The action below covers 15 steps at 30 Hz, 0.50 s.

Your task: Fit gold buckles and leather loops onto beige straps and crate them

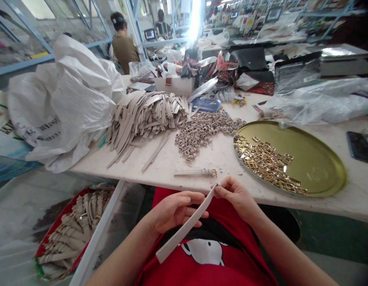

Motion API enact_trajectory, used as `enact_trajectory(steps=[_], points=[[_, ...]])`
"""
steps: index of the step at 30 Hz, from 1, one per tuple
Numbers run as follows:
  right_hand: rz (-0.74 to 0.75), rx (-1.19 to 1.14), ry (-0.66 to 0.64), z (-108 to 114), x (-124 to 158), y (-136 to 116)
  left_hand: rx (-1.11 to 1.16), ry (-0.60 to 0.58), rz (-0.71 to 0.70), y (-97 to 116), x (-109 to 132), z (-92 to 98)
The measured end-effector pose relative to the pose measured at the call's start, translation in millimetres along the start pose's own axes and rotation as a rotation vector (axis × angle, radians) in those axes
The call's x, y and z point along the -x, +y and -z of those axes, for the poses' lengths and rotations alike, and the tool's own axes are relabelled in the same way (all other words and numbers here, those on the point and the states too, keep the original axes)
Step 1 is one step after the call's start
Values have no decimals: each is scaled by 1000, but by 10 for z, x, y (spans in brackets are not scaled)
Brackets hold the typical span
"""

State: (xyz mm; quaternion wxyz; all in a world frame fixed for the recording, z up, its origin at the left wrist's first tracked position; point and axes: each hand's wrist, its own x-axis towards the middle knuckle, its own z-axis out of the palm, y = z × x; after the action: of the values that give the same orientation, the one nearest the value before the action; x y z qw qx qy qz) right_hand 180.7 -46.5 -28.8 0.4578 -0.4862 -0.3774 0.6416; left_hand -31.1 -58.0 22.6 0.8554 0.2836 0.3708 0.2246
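A long beige strap [186, 227] slants down from my right hand [236, 196], whose thumb and fingers pinch its upper end. Whatever small piece may be at that end is mostly hidden by the fingertips. My left hand [179, 210] is beneath the strap with its fingers stretched out and apart, and the strap crosses in front of them. On the table edge just beyond my hands lies a strap with a gold buckle [195, 172].
Behind are a heap of beige straps [151, 115] and a pile of small beige loops [198, 133]. At right, a gold tray [317, 159] holds many metal buckles [270, 163]. A red-rimmed container [49, 238] of buckled straps stands lower left, below a white sack [67, 95].
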Motion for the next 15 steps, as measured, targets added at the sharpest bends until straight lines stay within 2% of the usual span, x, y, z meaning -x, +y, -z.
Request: enact_trajectory(steps=[3, 6, 8, 11, 15], points=[[13, -8, -37, -92, 25, -32, -207, 11, 18, -25, -137, 2], [15, -44, -27, -91, -28, -17, -552, 108, -74, -49, -264, 9], [-25, -111, 29, -51, -100, 14, -687, 182, -142, -50, -321, 14], [-118, -294, 123, -37, -220, 58, -779, 249, -200, -54, -400, -13], [-191, -406, 152, -166, -318, 75, -792, 363, -283, -86, -558, -72]])
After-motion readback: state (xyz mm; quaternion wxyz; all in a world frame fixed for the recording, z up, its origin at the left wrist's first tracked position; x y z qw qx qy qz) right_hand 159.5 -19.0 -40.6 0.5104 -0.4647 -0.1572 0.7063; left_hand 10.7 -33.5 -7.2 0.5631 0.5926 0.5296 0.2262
